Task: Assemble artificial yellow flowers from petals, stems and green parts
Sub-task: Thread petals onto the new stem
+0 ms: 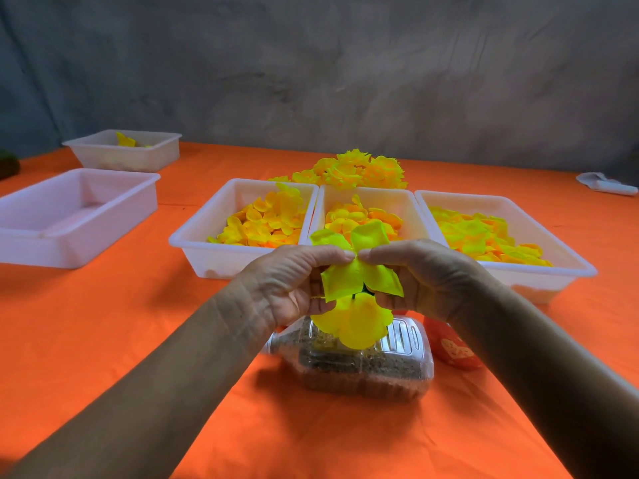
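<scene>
Both hands hold one yellow petal layer (356, 281) above the table's middle. My left hand (294, 278) pinches it from the left, and my right hand (422, 274) pinches it from the right, thumbs meeting at its centre. A dark green stem piece (363, 291) shows just under the petals. Below hangs a larger yellow petal layer (352, 323). Three white trays (214, 250) (323, 209) (560, 261) behind hold loose yellow and orange petals. Finished yellow flowers (356, 171) lie heaped beyond them.
A clear plastic bottle (363, 361) filled with sand lies on the orange tablecloth under the hands, a red container (449, 347) at its right. Two more white trays (69, 216) (128, 150) stand at the left. A white object (605, 184) lies far right.
</scene>
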`<state>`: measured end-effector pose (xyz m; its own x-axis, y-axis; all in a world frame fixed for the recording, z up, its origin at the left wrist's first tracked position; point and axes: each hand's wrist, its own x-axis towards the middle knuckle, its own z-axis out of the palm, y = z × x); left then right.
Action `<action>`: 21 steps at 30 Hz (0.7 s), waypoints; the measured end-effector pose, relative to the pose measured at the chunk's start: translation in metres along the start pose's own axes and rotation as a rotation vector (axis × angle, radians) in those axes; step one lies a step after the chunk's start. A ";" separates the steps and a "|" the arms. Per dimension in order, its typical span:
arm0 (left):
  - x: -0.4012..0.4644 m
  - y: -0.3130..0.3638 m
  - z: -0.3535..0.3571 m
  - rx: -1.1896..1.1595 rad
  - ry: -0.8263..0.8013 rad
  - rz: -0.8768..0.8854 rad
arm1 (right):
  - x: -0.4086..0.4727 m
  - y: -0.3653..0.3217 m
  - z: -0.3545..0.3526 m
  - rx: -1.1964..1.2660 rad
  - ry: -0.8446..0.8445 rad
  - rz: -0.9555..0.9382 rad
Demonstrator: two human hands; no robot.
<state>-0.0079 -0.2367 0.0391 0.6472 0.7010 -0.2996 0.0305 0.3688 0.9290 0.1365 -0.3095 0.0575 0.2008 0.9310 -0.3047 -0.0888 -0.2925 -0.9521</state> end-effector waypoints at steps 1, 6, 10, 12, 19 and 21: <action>0.000 0.000 0.000 -0.001 -0.002 0.000 | 0.000 0.000 0.000 0.002 -0.005 0.005; -0.002 0.000 0.000 0.018 -0.007 0.028 | -0.001 0.000 -0.001 0.003 -0.054 -0.008; -0.001 0.002 0.001 0.044 0.023 0.060 | 0.000 -0.001 -0.001 0.028 -0.077 -0.040; -0.001 0.002 0.001 0.048 0.028 0.065 | 0.002 0.000 -0.001 0.058 -0.080 -0.044; -0.001 0.002 0.002 0.060 0.025 0.059 | 0.003 0.001 -0.002 0.110 -0.074 -0.036; -0.001 0.002 0.002 0.066 0.026 0.053 | 0.004 0.001 -0.002 0.121 -0.066 -0.034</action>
<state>-0.0071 -0.2379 0.0418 0.6295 0.7341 -0.2545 0.0475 0.2905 0.9557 0.1394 -0.3069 0.0553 0.1414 0.9536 -0.2658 -0.2009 -0.2353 -0.9509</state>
